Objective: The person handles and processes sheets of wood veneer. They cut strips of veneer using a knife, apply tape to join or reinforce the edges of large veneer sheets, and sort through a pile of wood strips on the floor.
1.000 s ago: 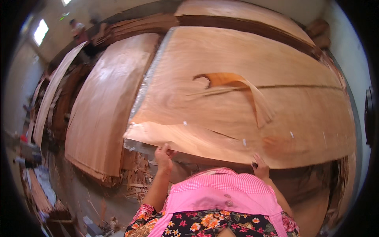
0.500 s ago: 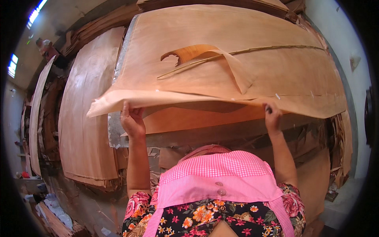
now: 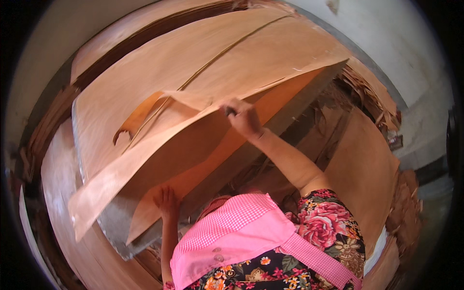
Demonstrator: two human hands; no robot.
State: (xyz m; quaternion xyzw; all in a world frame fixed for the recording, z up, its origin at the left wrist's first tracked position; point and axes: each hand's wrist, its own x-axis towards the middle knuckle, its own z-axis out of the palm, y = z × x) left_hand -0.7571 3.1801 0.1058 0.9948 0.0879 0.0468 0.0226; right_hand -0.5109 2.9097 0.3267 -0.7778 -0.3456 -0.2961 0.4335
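Note:
A large thin wood veneer sheet [image 3: 116, 174] has its near edge raised and bowed upward over a table. My right hand [image 3: 245, 119] is closed at that raised edge, somewhat blurred, with a small dark object showing at its fingers; its kind is not clear. Beneath the lifted sheet lies another, more orange veneer sheet [image 3: 193, 176]. My left hand [image 3: 167, 203] rests on this lower sheet near its left end, fingers stretched out. Across the top sheet lie a curled veneer strip [image 3: 140, 116] and a long thin stick [image 3: 208, 65].
The grey table edge [image 3: 113, 232] shows beneath the sheets. Stacked veneer stands beyond the table [image 3: 145, 24] and on the left [image 3: 63, 169]. More sheets [image 3: 365, 169] and torn scraps [image 3: 372, 92] lie to the right, beside a pale wall [image 3: 415, 63].
My left hand has let go of the upper sheet's edge and come down onto the lower sheet. My right hand has moved left along the lifted edge. The view has turned to the right.

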